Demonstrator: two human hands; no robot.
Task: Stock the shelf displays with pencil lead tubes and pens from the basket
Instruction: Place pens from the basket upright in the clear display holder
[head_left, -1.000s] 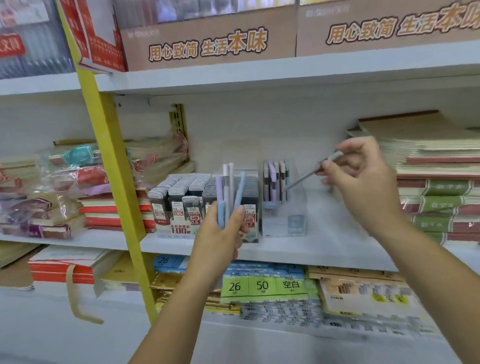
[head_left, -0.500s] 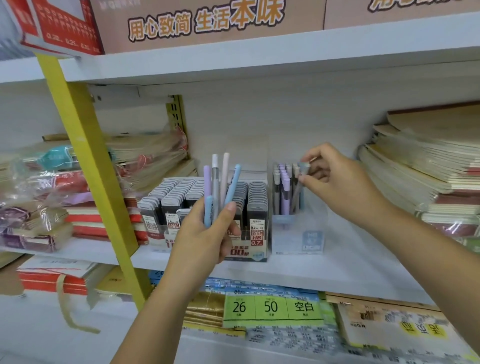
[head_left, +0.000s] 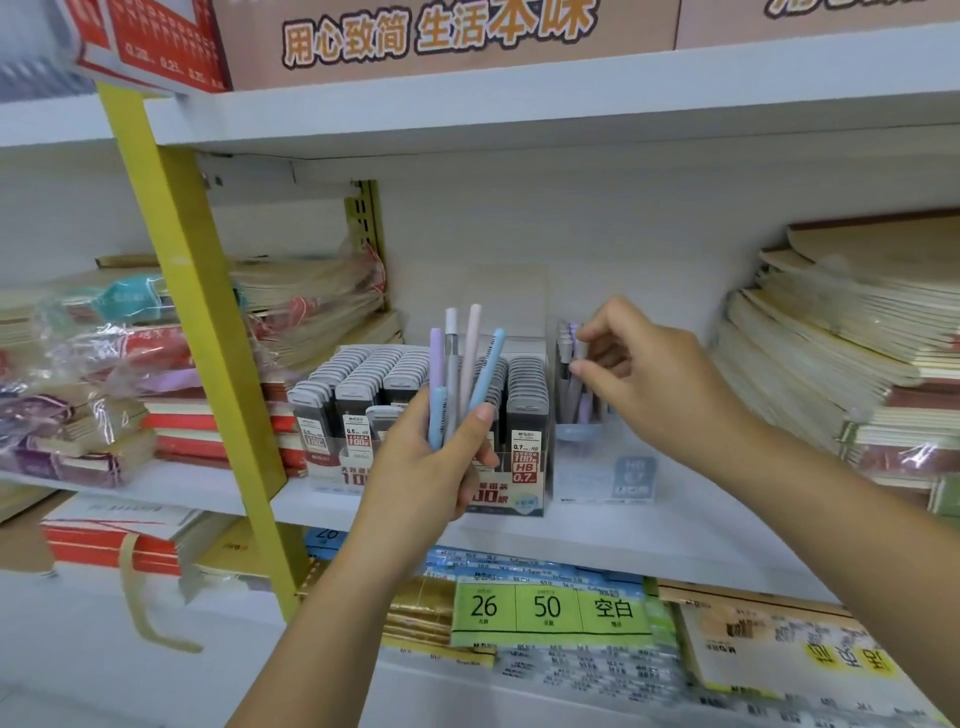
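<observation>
Left hand (head_left: 431, 467) grips pens (head_left: 470, 364), blocking the lead tubes (head_left: 358, 379); right hand (head_left: 654, 379) at the pen holder (head_left: 597, 483), grasp unclear.

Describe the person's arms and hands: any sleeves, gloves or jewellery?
Both forearms are bare, and no sleeve shows up to the picture's edge. The left hand and the right hand wear no gloves. No ring, watch or bracelet is visible on either.

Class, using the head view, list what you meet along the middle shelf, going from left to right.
Plastic-wrapped notebook bundles → yellow upright → lead tube display → clear pen holder → tall notebook stack. Left out: the left hand with its pens and the right hand, which overlap the display and the holder.
</observation>
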